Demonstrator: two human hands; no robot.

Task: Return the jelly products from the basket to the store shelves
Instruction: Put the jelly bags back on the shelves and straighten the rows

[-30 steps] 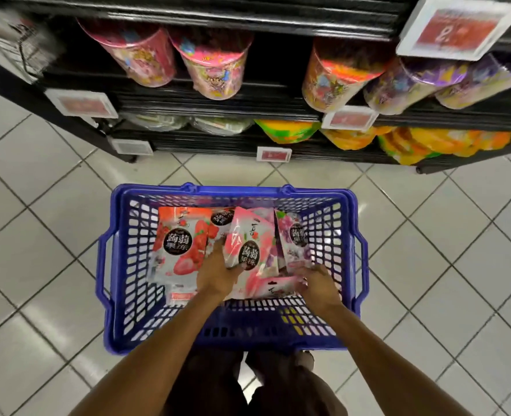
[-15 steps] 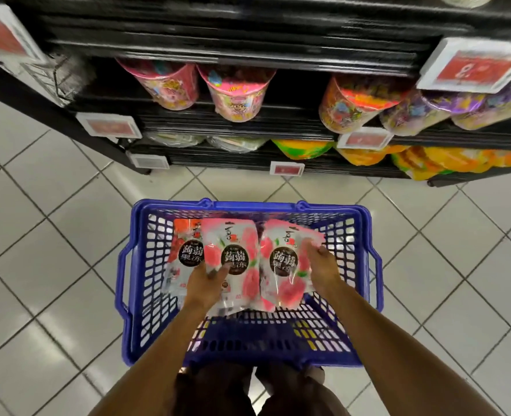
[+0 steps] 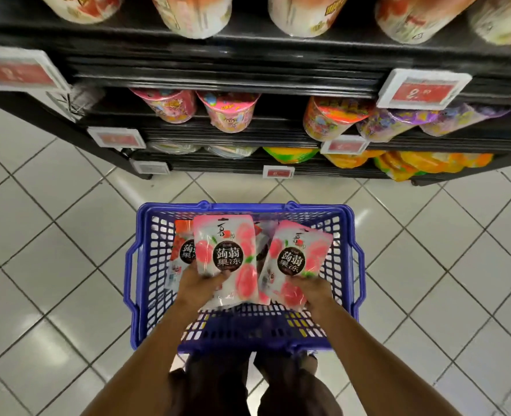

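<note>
The left hand (image 3: 198,285) holds one pink jelly bag (image 3: 225,259) by its bottom, fingers curled round it. The right hand (image 3: 314,291) holds another bag (image 3: 293,262) the same way. Both bags are over the blue basket (image 3: 146,265), below the shelves (image 3: 248,76).

Two pink-white jelly pouches (image 3: 225,256) upright over the blue basket (image 3: 248,207) — right one tilted

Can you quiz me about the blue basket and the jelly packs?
1. True or false: the basket is red.
2. How many pink jelly pouches are being held? A one, B two, C four.
3. Fill in: the tilted pouch is in the ___ hand.
Key: 1 false, blue. 2 B: left hand grips the upright pouch, right hand the tilted one. 3 right.
</note>
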